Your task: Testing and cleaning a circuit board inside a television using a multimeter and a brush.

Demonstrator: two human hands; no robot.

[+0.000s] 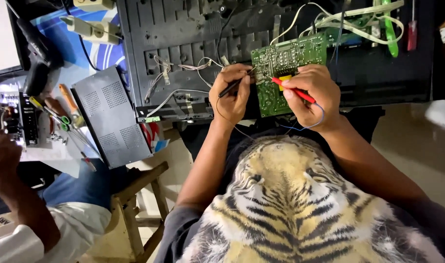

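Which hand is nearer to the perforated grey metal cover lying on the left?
Left. The left hand with the black probe sits right of the cover; the right hand is farther right, over the green circuit board.

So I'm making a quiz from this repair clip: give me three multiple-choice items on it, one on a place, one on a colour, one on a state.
1. Where do both probe tips meet the green circuit board?
A. near its left edge
B. at its right edge
C. off the board

2. What colour is the probe in the right hand?
A. blue
B. red
C. white

3. How is the left hand holding the black probe?
A. open palm
B. not holding
C. pinched in the fingers

Answers: 1 A, both tips touch the board's left part. 2 B, its shaft is red. 3 C, fingers close around the black probe.
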